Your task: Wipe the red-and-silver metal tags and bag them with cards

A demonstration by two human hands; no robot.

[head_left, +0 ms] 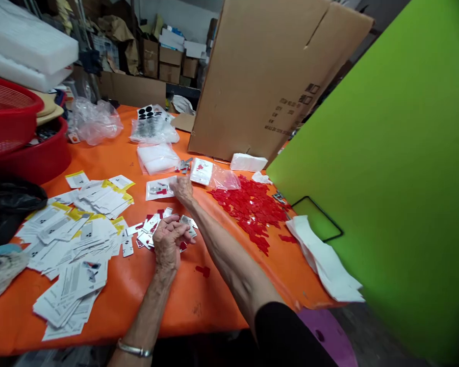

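My right hand (182, 189) reaches forward with its fingers closed at the right edge of a white printed card (158, 189), which shows a grey and red item. Its fingertips are partly hidden. Nearer to me, my left hand (170, 237) hovers palm partly up, fingers loosely bent and apart, with nothing visible in them. Beneath and around it lies a small pile of white cards and red pieces (149, 229). A single red flat piece (202, 271) rests to the right of my left wrist.
White and yellow printed cards (95, 239) spread over the left of the orange table (199, 306). At right is a heap of red pieces (248, 204). A small card stack (201, 171) and plastic bag (158, 158) lie ahead. A cardboard box (260, 76) and green panel (386, 178) stand beyond.
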